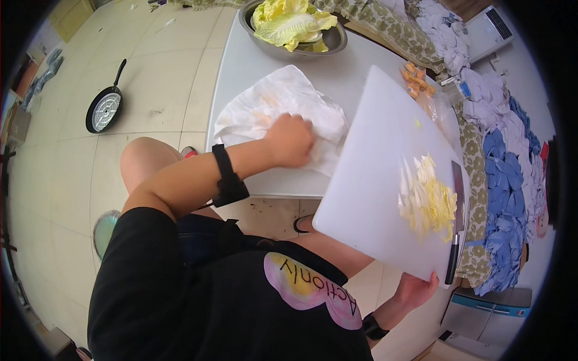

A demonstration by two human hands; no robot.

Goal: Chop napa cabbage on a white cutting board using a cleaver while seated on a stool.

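Note:
My left hand (292, 141) is closed on a white cloth (259, 108) with faint orange stains, which lies crumpled on the white table (226, 78). Its fingertips are partly hidden and slightly blurred. My right hand (417, 290) grips the near right corner of a large white cutting board (367, 180), thumb on top and fingers underneath. The board looks tilted and reaches past the table's near edge. Shredded napa cabbage (435, 204) lies on its right half. A kitchen knife (456, 228) with a black handle rests along the board's right edge, beside the shreds.
A metal bowl (247, 27) of cabbage leaves (295, 27) stands at the table's far end. Behind the board sits a bag of orange pieces (416, 81). A black frying pan (105, 110) lies on the floor at left. Piled clothes (503, 180) line the right side.

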